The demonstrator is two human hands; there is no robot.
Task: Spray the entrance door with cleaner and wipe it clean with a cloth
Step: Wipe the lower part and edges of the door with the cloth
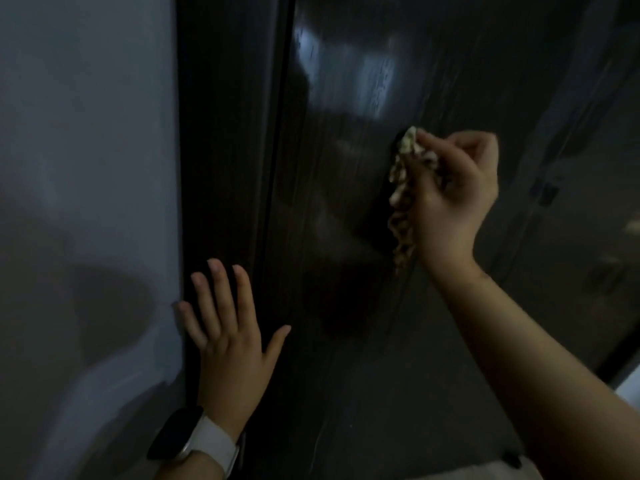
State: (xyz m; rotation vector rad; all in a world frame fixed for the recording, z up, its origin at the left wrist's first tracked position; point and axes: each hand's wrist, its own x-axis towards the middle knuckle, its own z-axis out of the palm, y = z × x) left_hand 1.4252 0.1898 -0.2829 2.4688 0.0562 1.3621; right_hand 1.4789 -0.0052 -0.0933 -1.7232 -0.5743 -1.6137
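My left hand (228, 336) is nearest the camera. Its fingers are straight and spread, and it holds nothing. The palm faces the dark door frame (225, 168), at the seam where the frame meets the pale wall (86, 168); whether the palm presses flat on it I cannot tell. A watch with a white strap (201, 441) sits on that wrist.

Farther up and to the right, my right hand (453, 188) is the working grip. Its fingers are curled round a bunched cloth (403, 188), with the thumb and forefinger pinching the upper end. The cloth is pale, patterned and crumpled. Its long axis runs near vertical, and its loose lower end hangs below the heel of the hand.

The cloth lies on the left side of the grip, between the hand and the entrance door (346, 202). It appears to touch the panel, or a dark fitting that stands out from it just behind the cloth; the dim light does not settle which.

The door is dark, glossy and grained vertically. Pale smeared reflections (377, 77) sit above the cloth, possibly wet film. I judge that wiping is under way and that the right hand, being on the panel, is the one to carry the next stroke. No spray bottle is in view.
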